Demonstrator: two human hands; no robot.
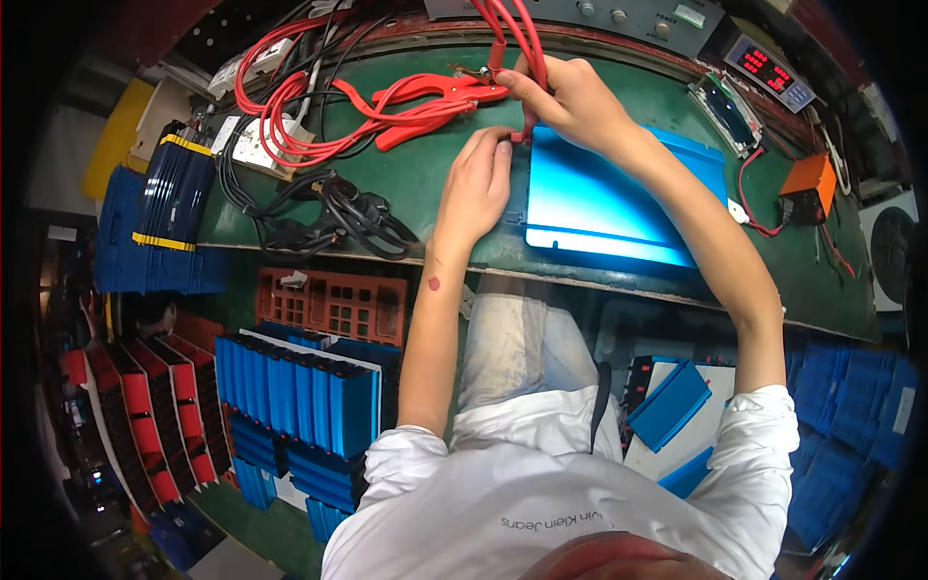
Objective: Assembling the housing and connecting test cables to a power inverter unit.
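Observation:
A blue metal case [599, 193] lies flat on the green bench, near its front edge. My right hand [575, 101] reaches over the far left corner of the case, with its fingers closed round thick red cables [522, 34] that run up out of view. By the left end of the case is my left hand [476, 184], its fingertips bent together at a small red connector [519, 137]; what they pinch is mostly hidden. A red clamp [425, 101] with red handles lies left of my right hand. A small dark connector [515, 217] sticks out from the case's near left side.
Black cables [348, 217] and a white power strip [256, 145] lie on the left. A grey power unit [619, 14] and a meter with red digits [768, 72] stand behind. An orange box [810, 186] sits at right. Blue cases [300, 387] are stacked below.

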